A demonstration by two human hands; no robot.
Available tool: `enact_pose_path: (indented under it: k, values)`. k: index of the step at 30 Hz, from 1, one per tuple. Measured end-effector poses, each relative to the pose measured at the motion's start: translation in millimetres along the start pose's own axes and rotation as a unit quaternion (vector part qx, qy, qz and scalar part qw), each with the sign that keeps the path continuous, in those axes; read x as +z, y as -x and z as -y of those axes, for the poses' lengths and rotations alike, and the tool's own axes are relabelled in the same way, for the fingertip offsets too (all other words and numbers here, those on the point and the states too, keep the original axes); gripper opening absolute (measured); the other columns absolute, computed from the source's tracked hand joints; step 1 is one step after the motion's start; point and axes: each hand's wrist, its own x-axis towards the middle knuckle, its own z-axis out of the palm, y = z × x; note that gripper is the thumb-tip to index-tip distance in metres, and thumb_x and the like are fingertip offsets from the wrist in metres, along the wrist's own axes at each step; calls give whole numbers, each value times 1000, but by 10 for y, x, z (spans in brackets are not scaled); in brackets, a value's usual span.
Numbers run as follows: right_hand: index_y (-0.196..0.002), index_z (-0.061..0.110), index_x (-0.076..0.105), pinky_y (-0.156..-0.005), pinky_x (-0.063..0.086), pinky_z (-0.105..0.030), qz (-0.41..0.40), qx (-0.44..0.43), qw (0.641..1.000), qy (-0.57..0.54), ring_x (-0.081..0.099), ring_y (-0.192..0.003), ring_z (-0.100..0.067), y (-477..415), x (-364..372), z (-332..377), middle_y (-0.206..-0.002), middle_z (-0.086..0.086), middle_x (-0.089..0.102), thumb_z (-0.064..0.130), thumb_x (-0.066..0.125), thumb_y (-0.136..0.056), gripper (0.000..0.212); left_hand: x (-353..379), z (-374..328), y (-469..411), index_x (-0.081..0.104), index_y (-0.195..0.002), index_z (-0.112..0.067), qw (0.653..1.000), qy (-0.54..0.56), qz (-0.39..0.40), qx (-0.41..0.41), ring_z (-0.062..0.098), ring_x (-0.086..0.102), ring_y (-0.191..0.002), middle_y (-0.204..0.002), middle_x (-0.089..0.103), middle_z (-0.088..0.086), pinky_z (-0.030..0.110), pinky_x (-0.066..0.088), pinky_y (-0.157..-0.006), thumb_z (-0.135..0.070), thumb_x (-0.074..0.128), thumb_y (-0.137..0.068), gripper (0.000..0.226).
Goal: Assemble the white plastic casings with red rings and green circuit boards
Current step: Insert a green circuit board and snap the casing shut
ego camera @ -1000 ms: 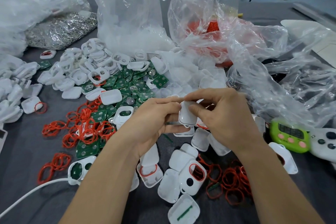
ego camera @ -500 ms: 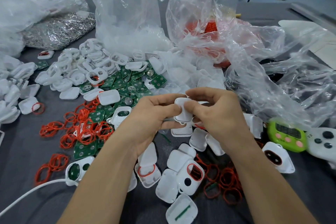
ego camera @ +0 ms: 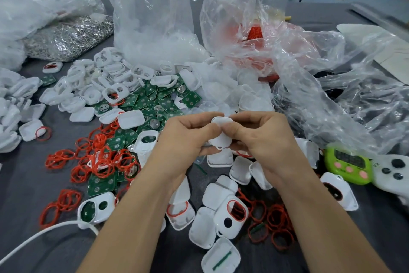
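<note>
Both hands hold one white plastic casing (ego camera: pixel 220 133) above the middle of the table. My left hand (ego camera: pixel 188 140) grips its left side with curled fingers. My right hand (ego camera: pixel 261 137) pinches its right side, thumb on the top face. The casing's underside is hidden. Loose red rings (ego camera: pixel 99 157) lie in a heap to the left of my hands. Green circuit boards (ego camera: pixel 155 104) are piled behind them. More white casings (ego camera: pixel 221 213) lie on the table below my hands, one with a red ring fitted in its opening.
Clear plastic bags (ego camera: pixel 155 18) of parts stand at the back, one holding red rings (ego camera: pixel 254 33). A bag of silver metal parts (ego camera: pixel 66 38) sits far left. A green timer (ego camera: pixel 347 165) and a white controller (ego camera: pixel 396 173) lie at right. A white cable (ego camera: pixel 44 235) crosses bottom left.
Both hands have kept hold of the casing and shifted their fingers on it slightly, pressing closer together. The camera view has drifted a little.
</note>
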Motion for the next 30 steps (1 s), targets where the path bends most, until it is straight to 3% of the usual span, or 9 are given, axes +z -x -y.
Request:
enact_pose_path:
  k: [4, 12, 16, 20, 24, 30]
  values:
    - [-79, 24, 83, -57, 57, -22, -8, -7, 1000, 7, 76, -65, -18, 8, 0, -15, -75, -6, 79, 22, 90, -76, 7, -1, 12, -8, 80, -102, -18, 1000, -20, -13, 17, 22, 78, -86, -93, 80, 9, 25, 61, -65, -4, 70, -92, 20]
    - [-78, 27, 82, -61, 64, -47, -57, -53, 994, 76, 73, -61, -35, 22, 39, -49, -66, -8, 76, 28, 91, -76, 9, 12, 21, -10, 81, -97, -22, 996, -53, -52, 49, 17, 77, -75, -83, 80, 6, 24, 60, -60, -5, 74, -91, 19]
    - [-78, 23, 81, -58, 63, -39, -64, -63, 991, 98, 74, -59, -27, 19, 65, -56, -66, -4, 76, 25, 88, -81, 7, 24, 25, -11, 80, -94, -23, 993, -71, -61, 69, 16, 76, -71, -79, 79, 5, 25, 61, -59, -5, 73, -92, 20]
    - [-87, 26, 79, -65, 63, -34, 23, -8, 998, 63, 74, -66, -26, 13, 25, -3, -77, -11, 77, 9, 74, -92, 18, 4, 11, -20, 82, -86, -25, 996, -42, -62, 55, 16, 75, -70, -81, 79, 7, 22, 58, -56, 1, 67, -93, 30]
    - [-100, 17, 77, -64, 63, -32, 49, 2, 998, 35, 72, -63, -25, 22, -14, 38, -77, -16, 77, -1, 64, -96, 22, 5, -2, -36, 79, -96, -16, 999, 18, -42, 29, 14, 76, -73, -85, 80, 8, 22, 59, -59, 2, 64, -95, 23]
    - [-86, 26, 80, -59, 61, -29, 23, -10, 1000, 18, 69, -58, -23, 44, -2, 34, -74, -11, 77, 0, 66, -96, 31, 20, 7, -16, 77, -101, -12, 998, 23, -29, 48, 19, 78, -77, -89, 80, 9, 24, 60, -62, 4, 65, -93, 21]
